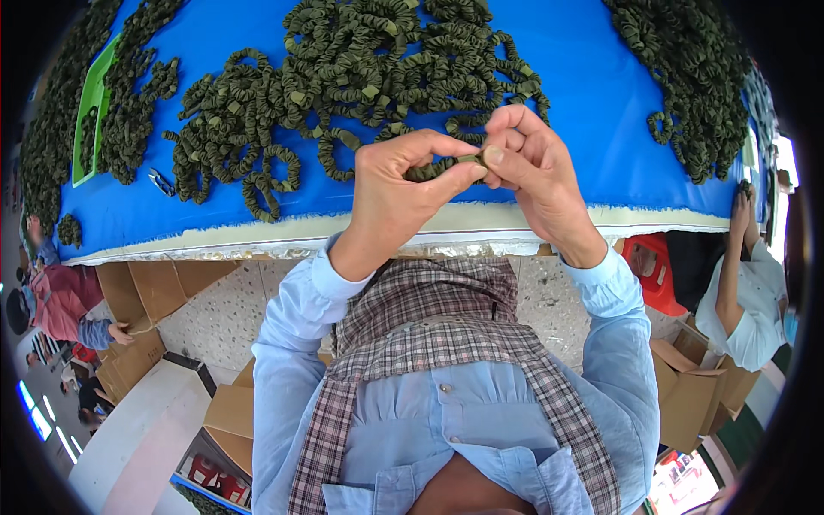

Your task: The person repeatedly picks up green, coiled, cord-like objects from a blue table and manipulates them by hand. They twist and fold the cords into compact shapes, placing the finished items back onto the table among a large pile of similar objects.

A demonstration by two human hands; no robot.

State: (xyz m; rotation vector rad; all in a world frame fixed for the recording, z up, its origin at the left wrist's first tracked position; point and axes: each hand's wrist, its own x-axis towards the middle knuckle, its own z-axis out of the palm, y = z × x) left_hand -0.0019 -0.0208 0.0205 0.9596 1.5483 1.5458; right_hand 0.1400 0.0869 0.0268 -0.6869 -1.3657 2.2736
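My left hand (396,196) and my right hand (530,168) meet over the near edge of the blue table (592,103). Between their fingertips they pinch a dark green ruffled elastic band (446,167), held taut. Just beyond the hands lies a big heap of the same green bands (343,77), spread over the middle of the table. Part of the held band is hidden by my fingers.
More green bands lie in heaps at the far left (129,94) and far right (695,77). Small metal snips (160,181) rest on the cloth at left, near a green tray (93,112). Cardboard boxes (142,296) stand below. A seated person (742,292) is at right, another (60,300) at left.
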